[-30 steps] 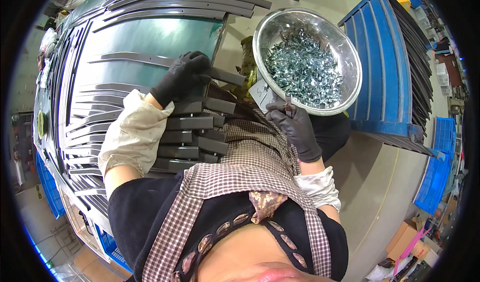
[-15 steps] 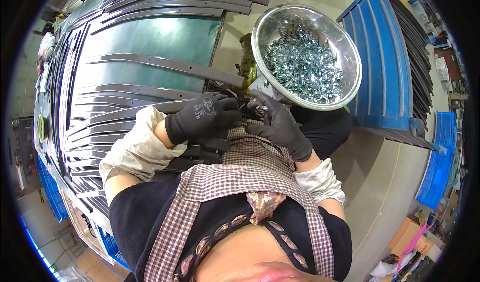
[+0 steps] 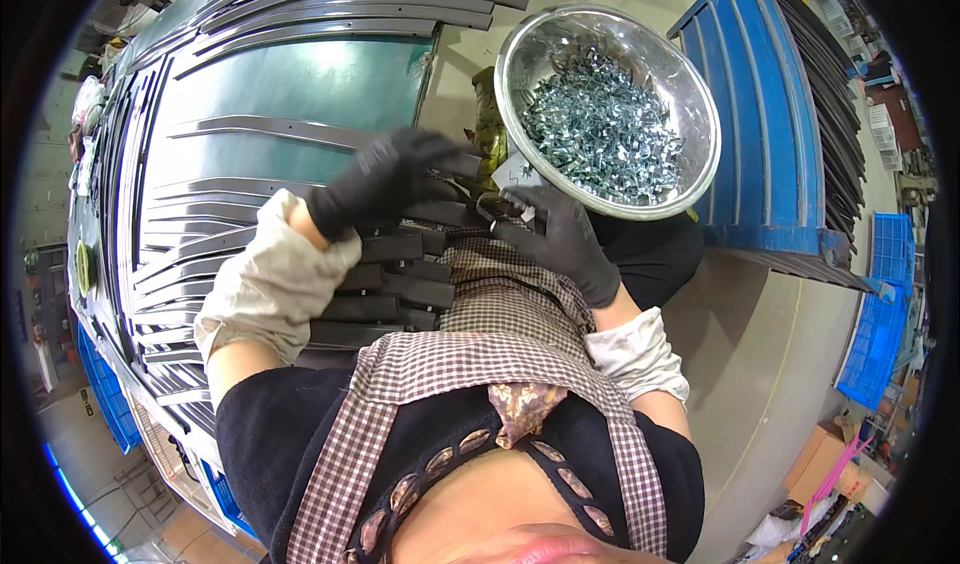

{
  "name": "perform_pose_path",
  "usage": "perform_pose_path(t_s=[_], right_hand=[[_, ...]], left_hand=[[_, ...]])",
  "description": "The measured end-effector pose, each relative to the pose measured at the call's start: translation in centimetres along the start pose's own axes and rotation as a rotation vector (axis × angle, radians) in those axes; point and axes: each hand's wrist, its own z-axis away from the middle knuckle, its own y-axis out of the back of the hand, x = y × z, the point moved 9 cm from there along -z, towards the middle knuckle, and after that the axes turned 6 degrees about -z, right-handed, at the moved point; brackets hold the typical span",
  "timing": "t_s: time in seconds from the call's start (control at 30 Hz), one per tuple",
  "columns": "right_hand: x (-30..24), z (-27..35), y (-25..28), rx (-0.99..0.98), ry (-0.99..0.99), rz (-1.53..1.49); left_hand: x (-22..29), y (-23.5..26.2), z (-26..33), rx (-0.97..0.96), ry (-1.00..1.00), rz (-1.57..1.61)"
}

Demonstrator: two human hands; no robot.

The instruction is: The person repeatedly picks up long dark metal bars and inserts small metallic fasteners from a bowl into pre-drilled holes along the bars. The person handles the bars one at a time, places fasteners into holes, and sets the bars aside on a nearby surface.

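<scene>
My left hand, in a black glove, is over a long dark strip that lies alone across the green tabletop. Motion blurs its fingers, so I cannot tell whether they grip the strip. My right hand, gloved too, is above my lap with fingers bent and closed around small shiny metal clips, only partly visible. Beyond it, a big steel bowl holds a heap of similar small clips. Ends of several more dark strips rest beside my lap, below my left hand.
The green table carries more dark strips along its far edge. A blue ribbed metal bin with long dark pieces stands right of the bowl. Blue plastic crates and a cardboard box are at the far right.
My left hand has moved away from my right hand, up and left over the lone strip. My right hand has shifted slightly, its fingers more bent. The strip ends beside my lap are more exposed.
</scene>
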Motion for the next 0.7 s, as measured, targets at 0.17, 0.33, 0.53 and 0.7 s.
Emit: perform_pose_path(t_s=[0.17, 0.33, 0.53, 0.7], right_hand=[[3.1, -1.5, 0.4, 0.157, 0.044, 0.123], [1.7, -2.5, -0.4, 0.150, 0.310, 0.334], [2.1, -4.0, -1.1, 0.083, 0.275, 0.237], [1.8, -2.9, -0.3, 0.181, 0.263, 0.368]], left_hand=[[-5.9, -2.5, 1.7, -0.091, 0.102, -0.045], [-4.5, -3.2, 1.4, -0.141, 0.134, 0.038], [-3.9, -3.0, 1.0, -0.060, 0.076, 0.059], [-4.1, -2.9, 1.2, -0.114, 0.131, 0.079]])
